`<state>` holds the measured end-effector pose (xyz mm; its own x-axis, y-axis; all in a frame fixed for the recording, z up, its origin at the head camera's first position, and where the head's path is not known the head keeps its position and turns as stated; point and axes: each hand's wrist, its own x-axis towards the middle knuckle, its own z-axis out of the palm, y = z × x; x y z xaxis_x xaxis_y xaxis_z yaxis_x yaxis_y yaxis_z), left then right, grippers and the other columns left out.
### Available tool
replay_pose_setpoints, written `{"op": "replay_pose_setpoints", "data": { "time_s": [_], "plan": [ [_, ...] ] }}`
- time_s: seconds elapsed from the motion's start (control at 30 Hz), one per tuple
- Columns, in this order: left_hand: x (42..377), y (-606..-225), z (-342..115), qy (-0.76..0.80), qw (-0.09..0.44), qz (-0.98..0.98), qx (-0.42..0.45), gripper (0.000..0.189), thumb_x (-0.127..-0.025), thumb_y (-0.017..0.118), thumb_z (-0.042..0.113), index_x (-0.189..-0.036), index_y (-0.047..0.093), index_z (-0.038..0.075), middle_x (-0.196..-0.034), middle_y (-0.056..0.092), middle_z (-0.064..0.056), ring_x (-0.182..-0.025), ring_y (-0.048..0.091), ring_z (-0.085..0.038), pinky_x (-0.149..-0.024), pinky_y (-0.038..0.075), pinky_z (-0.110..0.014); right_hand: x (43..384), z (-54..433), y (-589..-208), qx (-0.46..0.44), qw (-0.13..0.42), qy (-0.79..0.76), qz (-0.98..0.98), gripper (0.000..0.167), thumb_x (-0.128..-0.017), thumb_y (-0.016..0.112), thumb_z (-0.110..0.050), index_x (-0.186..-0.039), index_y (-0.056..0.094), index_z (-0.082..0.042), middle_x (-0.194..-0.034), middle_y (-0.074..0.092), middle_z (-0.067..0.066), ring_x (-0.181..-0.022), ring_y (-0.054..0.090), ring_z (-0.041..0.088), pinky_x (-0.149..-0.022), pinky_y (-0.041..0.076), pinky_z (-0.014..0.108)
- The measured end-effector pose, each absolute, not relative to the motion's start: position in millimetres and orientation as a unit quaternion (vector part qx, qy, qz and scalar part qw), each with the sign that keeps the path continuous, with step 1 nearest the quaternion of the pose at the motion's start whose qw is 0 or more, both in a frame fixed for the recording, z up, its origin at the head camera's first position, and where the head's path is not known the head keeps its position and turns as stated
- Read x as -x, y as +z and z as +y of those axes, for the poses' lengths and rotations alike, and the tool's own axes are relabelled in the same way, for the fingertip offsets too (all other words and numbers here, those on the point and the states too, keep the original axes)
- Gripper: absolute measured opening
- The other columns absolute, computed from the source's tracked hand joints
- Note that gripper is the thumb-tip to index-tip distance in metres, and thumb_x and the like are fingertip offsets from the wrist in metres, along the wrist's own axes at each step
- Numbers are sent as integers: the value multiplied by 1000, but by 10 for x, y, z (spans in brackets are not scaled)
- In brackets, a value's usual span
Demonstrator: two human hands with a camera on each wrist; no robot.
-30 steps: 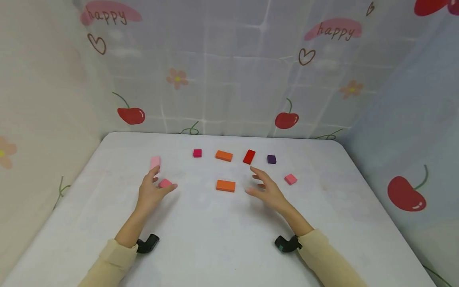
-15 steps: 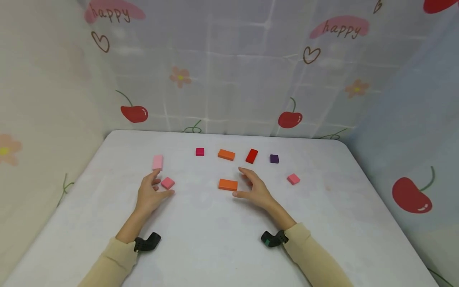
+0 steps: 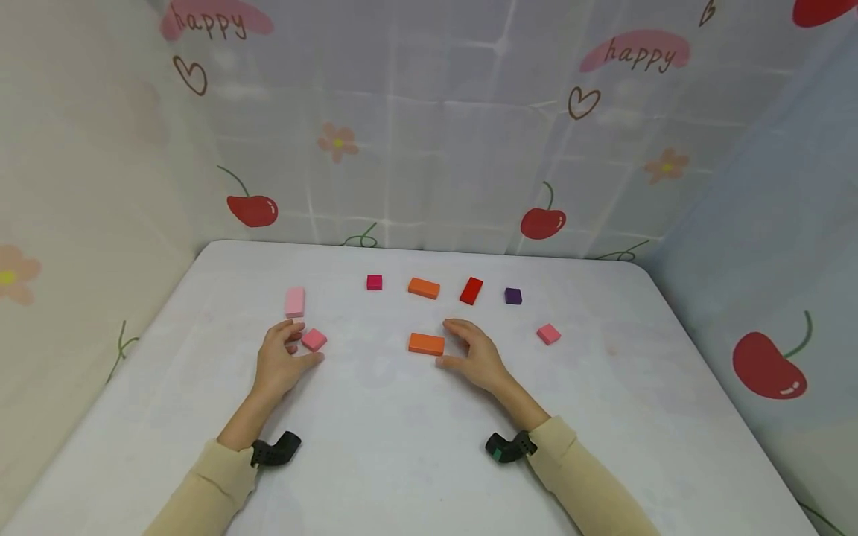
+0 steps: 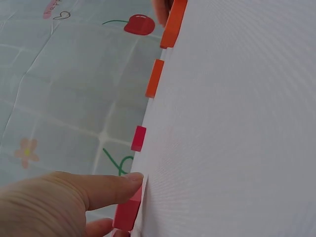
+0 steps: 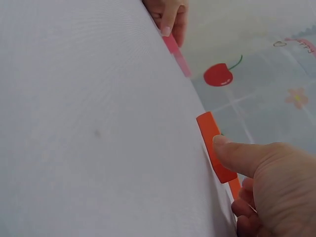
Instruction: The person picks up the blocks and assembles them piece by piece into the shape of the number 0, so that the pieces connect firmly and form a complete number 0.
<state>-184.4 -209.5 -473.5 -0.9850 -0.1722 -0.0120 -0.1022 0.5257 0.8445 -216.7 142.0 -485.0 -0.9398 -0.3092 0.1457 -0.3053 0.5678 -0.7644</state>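
Work looks to be at an early stage: eight blocks lie singly on the white table (image 3: pixel 375 461), none stacked or joined, and neither hand has one lifted. Between the thumb and fingers of the left hand (image 3: pixel 280 365) lies the near pink block (image 3: pixel 313 340); those fingers are parted and lightly bent, with no firm hold evident. The right hand (image 3: pixel 477 361) has its thumb and fingers spread around the right end of the near orange block (image 3: pixel 426 343), also without an evident grip; whether either hand touches its block, I cannot tell. Reaching seems done for these two, gripping and lifting undone. The light pink block (image 3: pixel 295 302), crimson block (image 3: pixel 374 282), far orange block (image 3: pixel 424 288), red block (image 3: pixel 471 291), purple block (image 3: pixel 512 296) and right-hand pink block (image 3: pixel 548 334) all lie outside both hands' grasp.
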Motion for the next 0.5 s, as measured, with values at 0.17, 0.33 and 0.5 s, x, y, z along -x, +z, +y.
{"op": "replay_pose_setpoints", "data": {
  "time_s": [0.17,0.33,0.5],
  "plan": [
    [1836,-4743,-2091,-465,49,-881,-81,56,-83,74,7,-132,53,-9,-149,37,-22,-113,50,-36,-97,43,-44,2155,1408,-4855,169,-10,-417,893,60,-79,82,-19,-134,60,-7,-131,59,9,-120,53,26,-102,46,44],
    [1839,-4756,-2080,-447,70,-888,-81,48,-83,74,8,-126,60,-8,-143,45,-22,-110,54,-35,-93,45,-40,2145,1401,-4856,164,-21,-411,897,57,-78,83,-18,-130,63,-9,-119,62,7,-103,54,21,-88,48,35],
    [1846,-4778,-2069,-432,93,-894,-77,43,-81,76,7,-121,64,-6,-129,54,-21,-105,57,-32,-86,46,-29,2141,1387,-4863,168,-38,-399,901,52,-77,83,-20,-126,67,-11,-113,65,4,-96,51,17,-80,45,29]
  ]
}}
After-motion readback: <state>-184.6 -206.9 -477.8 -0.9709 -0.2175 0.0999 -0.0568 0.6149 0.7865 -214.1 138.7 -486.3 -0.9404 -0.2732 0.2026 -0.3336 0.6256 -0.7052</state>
